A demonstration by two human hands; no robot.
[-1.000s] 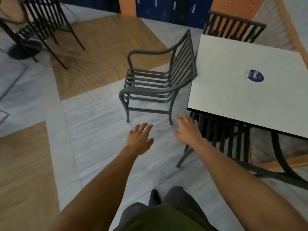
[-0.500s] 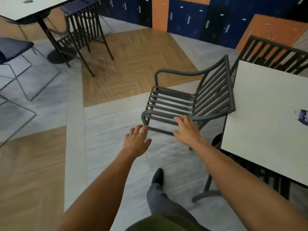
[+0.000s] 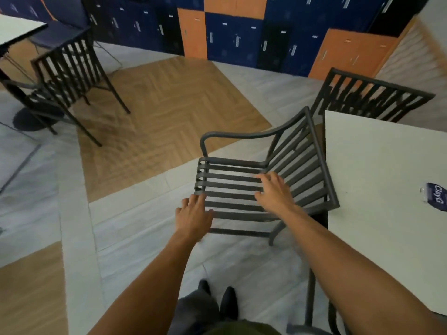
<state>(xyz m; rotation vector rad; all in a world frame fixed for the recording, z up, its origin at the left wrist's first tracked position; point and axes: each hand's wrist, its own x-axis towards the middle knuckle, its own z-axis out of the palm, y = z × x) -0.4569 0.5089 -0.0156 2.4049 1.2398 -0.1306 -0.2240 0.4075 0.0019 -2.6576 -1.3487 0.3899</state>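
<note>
Both arms have closed in on the chair [image 3: 229,176]: right grip [image 3: 274,192] spread open over its seat, left grip [image 3: 193,213] open at the front corner, neither holding anything. Chair's on the floor straight ahead, back against the left edge of the desk [image 3: 375,165], right grip nearer.

white table [image 3: 377,165] | blue label [image 3: 436,196] on it | lockers [image 3: 232,37] | black chair [image 3: 70,73]

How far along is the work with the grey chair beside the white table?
Done: the person stands right at the chair, which has its back toward the table. In hand: the left hand is at the seat's front corner, the right hand over the slats, fingers relaxed, gripping nothing. Left: probably taking hold and moving it.
</note>
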